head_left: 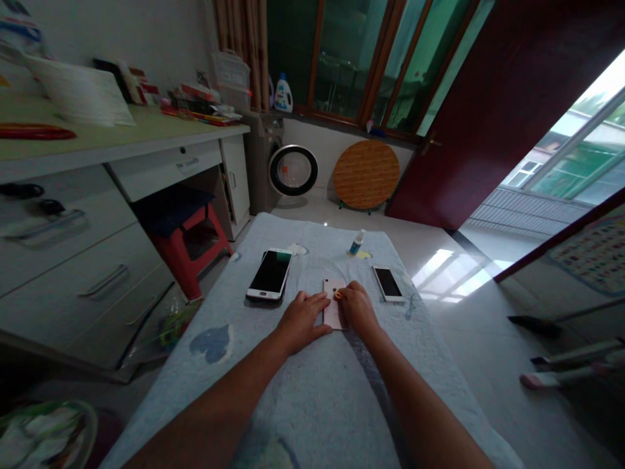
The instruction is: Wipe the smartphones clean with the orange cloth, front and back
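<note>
A light pink phone lies back up on the cloth-covered table, its camera end pointing away from me. My left hand grips it from the left, fingers across its side and thumb at the near end. Between the fingertips of my right hand is a small orange piece, pressed against the phone's back; its exact kind is too small to make out. To the left, a larger white-framed phone rests screen up on a dark flat thing. A white phone lies screen up on the right.
A small spray bottle stands toward the table's far edge. The pale blue cloth covers the table. Left of it are a red stool and a desk with drawers. Beyond are a washing machine's open door and a round wooden tabletop.
</note>
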The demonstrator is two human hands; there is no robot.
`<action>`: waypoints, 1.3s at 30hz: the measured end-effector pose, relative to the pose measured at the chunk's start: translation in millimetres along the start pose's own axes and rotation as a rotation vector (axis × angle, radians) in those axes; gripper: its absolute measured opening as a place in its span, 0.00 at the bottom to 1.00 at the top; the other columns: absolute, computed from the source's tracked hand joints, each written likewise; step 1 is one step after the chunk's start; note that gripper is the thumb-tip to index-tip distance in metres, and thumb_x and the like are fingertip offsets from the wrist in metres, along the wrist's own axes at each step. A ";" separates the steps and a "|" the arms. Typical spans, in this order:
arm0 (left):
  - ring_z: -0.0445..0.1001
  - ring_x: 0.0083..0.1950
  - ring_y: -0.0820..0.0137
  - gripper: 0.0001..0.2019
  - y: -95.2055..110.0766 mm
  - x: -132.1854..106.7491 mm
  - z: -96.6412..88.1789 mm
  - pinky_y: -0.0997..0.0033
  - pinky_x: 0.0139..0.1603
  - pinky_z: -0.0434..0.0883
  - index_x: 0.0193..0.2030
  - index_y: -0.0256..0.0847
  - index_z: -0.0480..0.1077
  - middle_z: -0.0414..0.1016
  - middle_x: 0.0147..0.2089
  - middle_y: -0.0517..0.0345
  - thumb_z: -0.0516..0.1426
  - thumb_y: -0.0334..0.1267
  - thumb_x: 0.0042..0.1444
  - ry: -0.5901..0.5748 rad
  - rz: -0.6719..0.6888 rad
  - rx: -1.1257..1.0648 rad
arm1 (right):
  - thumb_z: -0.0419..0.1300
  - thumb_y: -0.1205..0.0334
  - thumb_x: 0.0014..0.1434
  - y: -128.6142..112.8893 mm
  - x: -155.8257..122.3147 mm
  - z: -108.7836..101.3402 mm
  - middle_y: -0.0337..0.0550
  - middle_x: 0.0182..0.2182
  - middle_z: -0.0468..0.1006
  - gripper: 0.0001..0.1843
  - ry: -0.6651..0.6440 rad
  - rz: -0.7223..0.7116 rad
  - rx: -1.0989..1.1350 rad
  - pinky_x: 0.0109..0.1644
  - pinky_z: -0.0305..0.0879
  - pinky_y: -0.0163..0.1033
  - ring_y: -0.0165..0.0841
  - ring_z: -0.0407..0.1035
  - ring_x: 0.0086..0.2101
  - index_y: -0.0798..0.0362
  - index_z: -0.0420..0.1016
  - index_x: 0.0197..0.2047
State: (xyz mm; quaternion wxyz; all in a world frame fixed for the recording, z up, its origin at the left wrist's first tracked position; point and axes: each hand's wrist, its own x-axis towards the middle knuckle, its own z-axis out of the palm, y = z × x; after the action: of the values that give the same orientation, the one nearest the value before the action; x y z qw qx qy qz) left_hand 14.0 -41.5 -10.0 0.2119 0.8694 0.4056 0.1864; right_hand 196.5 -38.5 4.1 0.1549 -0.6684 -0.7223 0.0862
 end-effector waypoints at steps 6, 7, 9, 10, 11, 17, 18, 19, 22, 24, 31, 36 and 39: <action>0.63 0.54 0.58 0.30 -0.2 0.2 -1.4 0.60 0.56 0.62 0.60 0.46 0.63 0.63 0.65 0.57 0.63 0.45 0.50 0.005 0.016 -0.033 | 0.54 0.67 0.62 1.1 39.4 8.9 0.47 0.37 0.71 0.12 0.027 -0.033 -0.067 0.43 0.55 0.34 0.33 0.63 0.39 0.55 0.79 0.37; 0.63 0.54 0.58 0.30 0.0 0.5 -1.0 0.60 0.56 0.62 0.60 0.46 0.63 0.64 0.64 0.57 0.64 0.44 0.49 0.011 0.018 -0.042 | 0.54 0.67 0.62 0.1 40.3 10.2 0.47 0.37 0.71 0.11 0.038 -0.065 -0.064 0.44 0.55 0.34 0.33 0.62 0.39 0.54 0.79 0.37; 0.63 0.54 0.58 0.32 0.2 1.3 0.2 0.59 0.56 0.63 0.60 0.45 0.61 0.66 0.62 0.56 0.64 0.44 0.48 0.028 0.020 -0.059 | 0.54 0.67 0.63 -1.8 38.4 12.3 0.46 0.38 0.70 0.11 0.053 -0.127 -0.051 0.44 0.55 0.34 0.33 0.62 0.40 0.53 0.79 0.39; 0.63 0.55 0.58 0.34 0.2 1.7 1.0 0.59 0.57 0.62 0.61 0.45 0.60 0.65 0.62 0.55 0.65 0.44 0.48 0.041 0.018 -0.066 | 0.53 0.67 0.63 -2.7 36.0 13.0 0.46 0.38 0.70 0.11 0.057 -0.152 -0.042 0.45 0.55 0.34 0.33 0.62 0.40 0.53 0.79 0.39; 0.63 0.56 0.57 0.36 0.0 2.1 1.9 0.58 0.58 0.62 0.62 0.44 0.58 0.64 0.62 0.53 0.65 0.44 0.47 0.058 0.013 -0.071 | 0.53 0.66 0.63 -3.6 32.9 13.5 0.45 0.38 0.70 0.12 0.057 -0.174 -0.036 0.45 0.55 0.34 0.33 0.62 0.40 0.53 0.79 0.40; 0.59 0.64 0.56 0.40 -2.5 2.8 4.7 0.54 0.62 0.59 0.66 0.44 0.51 0.57 0.67 0.49 0.64 0.42 0.48 0.091 -0.005 -0.094 | 0.56 0.66 0.62 -9.1 5.1 12.0 0.45 0.36 0.70 0.09 0.009 -0.316 -0.013 0.44 0.57 0.35 0.32 0.62 0.38 0.53 0.79 0.39; 0.59 0.63 0.56 0.39 -2.9 2.3 4.2 0.54 0.62 0.58 0.66 0.44 0.52 0.57 0.67 0.49 0.63 0.42 0.49 0.072 -0.003 -0.096 | 0.57 0.66 0.62 -9.9 -0.4 11.5 0.45 0.36 0.70 0.08 -0.004 -0.329 -0.006 0.43 0.57 0.35 0.32 0.62 0.37 0.54 0.79 0.38; 0.60 0.63 0.56 0.38 -3.4 1.8 3.2 0.55 0.63 0.58 0.66 0.43 0.53 0.57 0.68 0.50 0.63 0.42 0.49 0.050 0.002 -0.097 | 0.57 0.66 0.61 -10.6 -5.8 11.1 0.45 0.35 0.70 0.08 -0.015 -0.337 0.003 0.43 0.58 0.34 0.32 0.62 0.37 0.54 0.79 0.37; 0.61 0.61 0.57 0.35 -4.9 0.5 -1.4 0.57 0.62 0.59 0.66 0.43 0.56 0.58 0.68 0.53 0.61 0.40 0.50 -0.023 0.021 -0.105 | 0.58 0.67 0.60 -12.2 -21.1 9.8 0.44 0.35 0.69 0.07 -0.030 -0.356 0.037 0.41 0.58 0.34 0.31 0.62 0.37 0.54 0.78 0.36; 0.61 0.60 0.59 0.34 -6.4 0.9 -4.5 0.59 0.61 0.60 0.65 0.42 0.58 0.59 0.68 0.54 0.59 0.36 0.49 -0.065 0.036 -0.113 | 0.59 0.67 0.60 -13.7 -29.4 8.3 0.43 0.35 0.69 0.06 -0.027 -0.373 0.047 0.41 0.57 0.34 0.31 0.62 0.37 0.53 0.78 0.38; 0.63 0.57 0.65 0.28 -10.6 7.2 -6.6 0.63 0.61 0.60 0.61 0.44 0.64 0.59 0.68 0.61 0.47 0.25 0.53 -0.123 0.021 -0.103 | 0.59 0.67 0.60 -25.2 -45.4 -1.0 0.43 0.36 0.69 0.06 -0.057 -0.441 0.046 0.43 0.57 0.36 0.32 0.61 0.38 0.51 0.79 0.36; 0.63 0.55 0.64 0.30 -9.0 6.8 -8.0 0.62 0.60 0.60 0.61 0.42 0.65 0.58 0.68 0.61 0.48 0.24 0.49 -0.135 0.018 -0.072 | 0.58 0.66 0.62 -27.4 -56.9 -4.8 0.44 0.38 0.69 0.07 -0.092 -0.462 0.005 0.45 0.58 0.37 0.33 0.61 0.40 0.52 0.77 0.38; 0.63 0.55 0.63 0.31 -9.5 6.6 -7.8 0.61 0.60 0.60 0.62 0.43 0.65 0.58 0.68 0.62 0.48 0.24 0.49 -0.135 0.019 -0.063 | 0.57 0.66 0.63 -26.4 -65.3 -6.0 0.44 0.38 0.69 0.06 -0.105 -0.456 -0.015 0.44 0.59 0.35 0.33 0.61 0.40 0.52 0.76 0.40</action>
State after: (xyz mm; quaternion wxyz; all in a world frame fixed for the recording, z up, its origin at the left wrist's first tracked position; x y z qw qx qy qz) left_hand 8.1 -29.1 -7.4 0.2641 0.8767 0.3762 0.1420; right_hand 177.5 -106.2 11.4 0.1276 -0.4837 -0.8623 0.0786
